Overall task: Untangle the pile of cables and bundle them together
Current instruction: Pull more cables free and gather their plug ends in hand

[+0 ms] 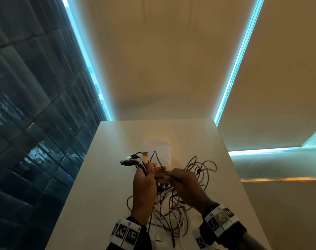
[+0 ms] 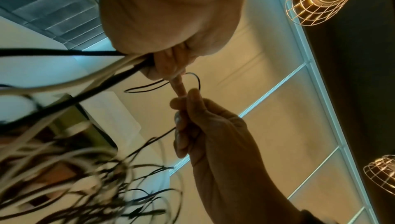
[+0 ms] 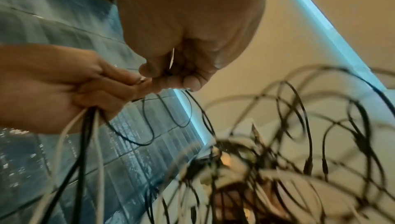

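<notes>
Both hands [image 1: 144, 184] [image 1: 186, 186] grip cables [image 1: 171, 213] above table [image 1: 92, 177]

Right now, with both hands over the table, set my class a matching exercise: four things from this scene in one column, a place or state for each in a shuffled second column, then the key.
Things:
1. left hand
2. right hand
3. loose cable tangle
4. USB plugs

States:
A. sticking out above a fist
B. spread on the white table
C. grips a bunch of cable ends
D. pinches one thin dark cable

Pairs: 1-C, 2-D, 3-B, 4-A
</notes>
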Available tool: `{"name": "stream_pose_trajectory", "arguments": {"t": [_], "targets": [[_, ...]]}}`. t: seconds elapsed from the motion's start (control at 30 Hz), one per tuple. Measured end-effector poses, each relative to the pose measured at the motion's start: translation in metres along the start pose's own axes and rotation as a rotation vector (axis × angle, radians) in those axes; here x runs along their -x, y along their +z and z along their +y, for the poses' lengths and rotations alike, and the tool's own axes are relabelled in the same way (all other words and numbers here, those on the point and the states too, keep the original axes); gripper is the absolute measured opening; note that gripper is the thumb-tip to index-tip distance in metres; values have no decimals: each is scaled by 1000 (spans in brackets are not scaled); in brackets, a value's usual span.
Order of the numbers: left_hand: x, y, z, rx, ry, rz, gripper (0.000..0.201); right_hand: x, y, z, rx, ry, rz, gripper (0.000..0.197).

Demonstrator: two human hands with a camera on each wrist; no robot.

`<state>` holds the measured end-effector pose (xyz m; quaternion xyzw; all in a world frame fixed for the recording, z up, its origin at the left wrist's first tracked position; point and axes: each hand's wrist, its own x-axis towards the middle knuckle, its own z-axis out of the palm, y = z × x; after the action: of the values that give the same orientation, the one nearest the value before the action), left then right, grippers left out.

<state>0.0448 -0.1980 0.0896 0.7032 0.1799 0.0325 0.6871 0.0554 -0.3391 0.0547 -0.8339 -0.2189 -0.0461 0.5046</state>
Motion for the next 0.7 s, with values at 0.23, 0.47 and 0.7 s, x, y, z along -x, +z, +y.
{"name": "stream_pose_trajectory", "arguments": {"t": [0.23, 0.47, 0.7], "targets": [[10, -3, 15, 174, -12, -66, 26, 2, 15, 13, 25, -43, -119, 18], [23, -24, 49, 324, 59, -113, 24, 14, 22, 61, 132, 142, -109, 20], [31, -35, 54, 294, 112, -114, 25, 1, 11, 48, 3, 289, -30, 18]]}}
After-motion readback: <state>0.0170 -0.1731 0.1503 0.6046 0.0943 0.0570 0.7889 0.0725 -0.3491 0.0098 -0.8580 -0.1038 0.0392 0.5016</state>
